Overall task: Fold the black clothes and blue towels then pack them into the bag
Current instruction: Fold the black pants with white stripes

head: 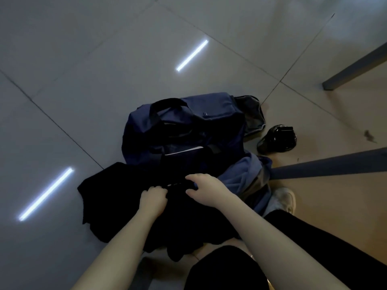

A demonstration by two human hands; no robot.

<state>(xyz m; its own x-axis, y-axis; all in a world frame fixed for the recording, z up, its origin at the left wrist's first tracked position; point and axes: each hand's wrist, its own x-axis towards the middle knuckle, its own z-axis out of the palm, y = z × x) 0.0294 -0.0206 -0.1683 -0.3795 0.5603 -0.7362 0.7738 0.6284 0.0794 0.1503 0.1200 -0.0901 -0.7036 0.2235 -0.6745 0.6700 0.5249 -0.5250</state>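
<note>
A black garment (125, 201) lies spread on the tiled floor in front of me, reaching from the bag down to my knees. My left hand (154, 198) is closed on a fold of it near its upper edge. My right hand (206, 186) presses on the same cloth just to the right, fingers curled over the edge. A navy blue duffel bag (188, 126) with black handles sits open right behind the garment. A blue towel (245, 174) lies crumpled at the bag's near right corner, partly under my right forearm.
A shiny black bundle (276, 139) lies on the floor right of the bag. Two grey table legs (326, 164) (356, 68) stand on the right. My shoe (282, 199) and black-clad legs are at lower right. Pale tiles stretch to the left.
</note>
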